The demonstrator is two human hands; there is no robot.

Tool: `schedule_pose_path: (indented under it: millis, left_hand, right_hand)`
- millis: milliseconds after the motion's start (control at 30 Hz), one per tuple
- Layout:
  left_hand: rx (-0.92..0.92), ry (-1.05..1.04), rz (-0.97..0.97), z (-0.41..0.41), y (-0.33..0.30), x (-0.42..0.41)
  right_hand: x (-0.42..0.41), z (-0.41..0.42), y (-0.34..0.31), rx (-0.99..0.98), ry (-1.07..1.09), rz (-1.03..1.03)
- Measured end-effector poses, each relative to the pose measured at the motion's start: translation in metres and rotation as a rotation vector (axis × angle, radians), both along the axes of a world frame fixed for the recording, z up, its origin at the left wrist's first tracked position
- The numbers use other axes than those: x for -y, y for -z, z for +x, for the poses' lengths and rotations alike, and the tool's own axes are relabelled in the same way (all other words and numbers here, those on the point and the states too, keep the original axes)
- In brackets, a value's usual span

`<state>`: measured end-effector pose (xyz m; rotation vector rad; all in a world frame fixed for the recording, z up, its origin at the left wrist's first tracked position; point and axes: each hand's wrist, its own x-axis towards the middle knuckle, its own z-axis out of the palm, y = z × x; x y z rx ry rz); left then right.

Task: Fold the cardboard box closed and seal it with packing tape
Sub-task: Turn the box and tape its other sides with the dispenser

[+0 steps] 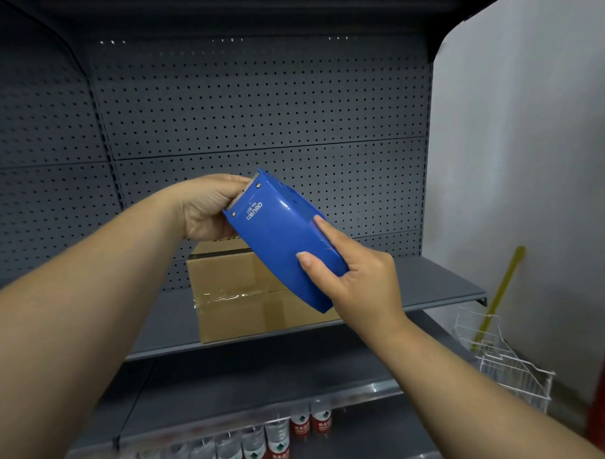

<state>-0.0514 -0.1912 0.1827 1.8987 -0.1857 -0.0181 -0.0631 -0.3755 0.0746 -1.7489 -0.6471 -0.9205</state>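
A closed cardboard box [235, 310] rests on a grey metal shelf [430, 286], with clear tape across its top seam. Above and in front of the box I hold a blue tape dispenser [280, 237] tilted, its toothed blade end up and to the left. My right hand [357, 279] grips the dispenser's lower end, fingers on its blue shell. My left hand [207, 208] is at the blade end, fingers curled behind it; whether they pinch tape is hidden. The dispenser covers the box's upper right part.
A grey pegboard back wall [256, 121] stands behind the shelf. Several water bottles with red labels [254, 447] line a lower shelf. A white wire basket [504, 356] and a yellow-green stick [502, 287] sit at the right beside a pale wall.
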Motion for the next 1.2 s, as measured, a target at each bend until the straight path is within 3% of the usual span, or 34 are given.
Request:
schedule_pose_path:
  millis: [333,500,633,800,967,1200]
  left_hand:
    - [0.087,-0.027,0.019,-0.017,0.005,0.038]
    - [0.01,-0.008,-0.162,-0.026,0.006,0.05]
    - [-0.078,0.04,-0.158,-0.031,0.007,0.059]
    - [-0.054,0.073,-0.167,-0.033,0.011,0.076]
    - [0.002,-0.035,-0.004,-0.023,0.014,0.087]
    - [0.093,-0.144,0.189,0.0,0.01,0.092]
  right_hand:
    - [0.046,-0.016,0.004,-0.034,-0.04,0.013]
    - [0.063,-0.022,0.006,-0.066,-0.067,0.051]
    - [0.076,-0.027,0.009,-0.067,-0.069,0.054]
    - [0.088,-0.032,0.013,-0.076,-0.089,0.057]
    - [0.094,-0.031,0.016,-0.097,-0.084,0.033]
    - [0.094,-0.018,0.023,-0.414,-0.192,0.007]
